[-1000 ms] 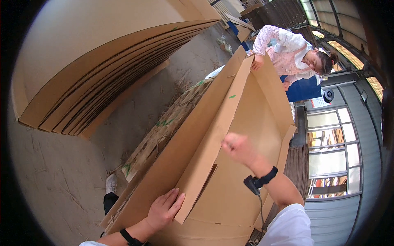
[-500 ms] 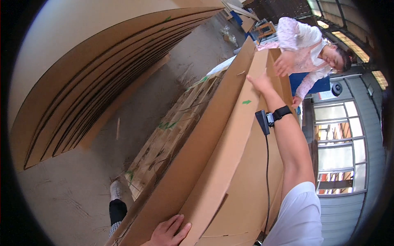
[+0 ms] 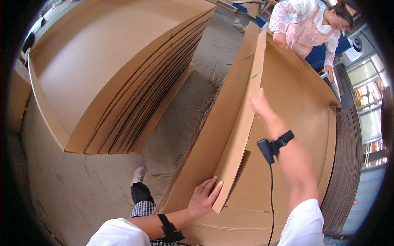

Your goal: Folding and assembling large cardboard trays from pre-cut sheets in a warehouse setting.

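A large brown cardboard carton (image 3: 295,106), like a shallow tray with raised sides, lies in front of me. Its left side carries a long folded flap (image 3: 240,135) with a small green mark. My left hand (image 3: 204,198) lies on the near end of this flap, fingers stretched out and a little apart. Farther up, at the flap's inner edge, my right hand (image 3: 261,103) is closed against the cardboard, its fingers partly hidden and smeared. A black strap with a small device (image 3: 267,151) and a cable is on my right wrist. Another strap (image 3: 167,225) circles my left wrist.
Several nested cardboard trays (image 3: 135,94) stand stacked to the left. A co-worker (image 3: 305,30) in a pink apron is at the carton's far end. To the right rises a pile of flat cardboard sheets (image 3: 342,172). Straw-like scraps (image 3: 211,92) litter the floor.
My view has swung, showing more of the carton and the left stack. My right hand sits lower along the flap. The co-worker's hand has drawn back from near mine.
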Motion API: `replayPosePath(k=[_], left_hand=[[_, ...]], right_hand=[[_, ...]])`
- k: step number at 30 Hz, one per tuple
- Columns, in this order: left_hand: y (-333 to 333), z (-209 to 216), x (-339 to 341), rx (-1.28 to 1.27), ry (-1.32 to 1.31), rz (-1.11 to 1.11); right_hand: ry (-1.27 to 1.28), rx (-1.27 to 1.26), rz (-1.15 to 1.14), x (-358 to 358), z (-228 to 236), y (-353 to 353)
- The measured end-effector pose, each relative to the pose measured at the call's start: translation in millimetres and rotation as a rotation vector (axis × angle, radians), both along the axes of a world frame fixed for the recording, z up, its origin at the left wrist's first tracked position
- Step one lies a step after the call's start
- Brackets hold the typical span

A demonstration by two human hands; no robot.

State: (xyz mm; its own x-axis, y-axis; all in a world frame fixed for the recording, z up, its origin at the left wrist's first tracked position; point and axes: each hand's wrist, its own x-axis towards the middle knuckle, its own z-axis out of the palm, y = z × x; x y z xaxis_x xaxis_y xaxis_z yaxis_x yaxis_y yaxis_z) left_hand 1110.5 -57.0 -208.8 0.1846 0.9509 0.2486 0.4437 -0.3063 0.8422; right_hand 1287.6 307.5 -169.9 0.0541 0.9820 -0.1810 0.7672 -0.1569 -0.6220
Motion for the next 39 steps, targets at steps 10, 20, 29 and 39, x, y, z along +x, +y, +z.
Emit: replayPosePath(k=[10,20,29,39], left_hand=[[17,-20,-43,-0.184,-0.234,-0.539],[251,51,-49,-0.165,0.038,-0.633],[487,62,40,-0.149,-0.062,-0.25],[547,94,82,-0.2,-0.178,-0.868]], right_hand=[[-0.156,-0.064,-0.21,-53,23,-79],[-0.121,-0.089,-0.216,-18,14,-88],[-0.25,-0.341,0.027,-15,43,-103],[-0.362,-0.037,-0.427,58,109,105]])
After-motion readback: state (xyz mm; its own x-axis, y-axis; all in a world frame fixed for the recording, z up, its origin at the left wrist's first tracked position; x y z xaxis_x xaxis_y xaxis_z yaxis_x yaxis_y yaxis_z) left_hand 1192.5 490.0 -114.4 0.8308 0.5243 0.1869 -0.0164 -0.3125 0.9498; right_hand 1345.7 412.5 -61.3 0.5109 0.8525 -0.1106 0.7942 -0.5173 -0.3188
